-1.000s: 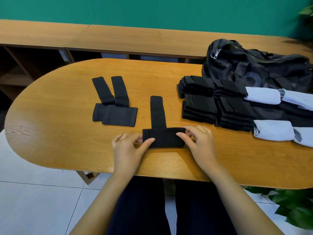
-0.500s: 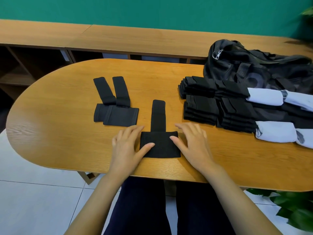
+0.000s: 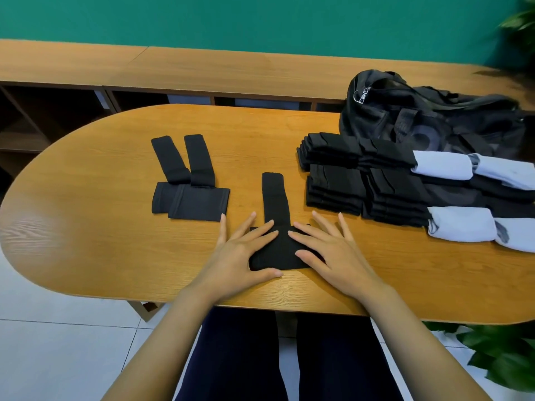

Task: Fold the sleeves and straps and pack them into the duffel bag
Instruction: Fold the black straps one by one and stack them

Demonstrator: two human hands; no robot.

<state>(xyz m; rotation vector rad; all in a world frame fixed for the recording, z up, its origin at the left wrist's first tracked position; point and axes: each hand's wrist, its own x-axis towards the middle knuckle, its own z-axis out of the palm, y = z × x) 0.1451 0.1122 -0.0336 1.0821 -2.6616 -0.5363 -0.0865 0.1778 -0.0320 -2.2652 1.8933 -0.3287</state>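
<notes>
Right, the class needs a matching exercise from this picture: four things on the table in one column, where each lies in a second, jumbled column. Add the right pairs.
Things
1. duffel bag
2. single strap
3. pair of straps
4. white rolls

Places
A. left part of the table, no hand on it
B. far right, behind the black stacks
C. right of the black stacks
D. wide end pressed under the left hand and right hand

Pairs: 1-B, 2-D, 3-A, 4-C

i see open worktop far left. black stacks and the duffel bag block the right side.
</notes>
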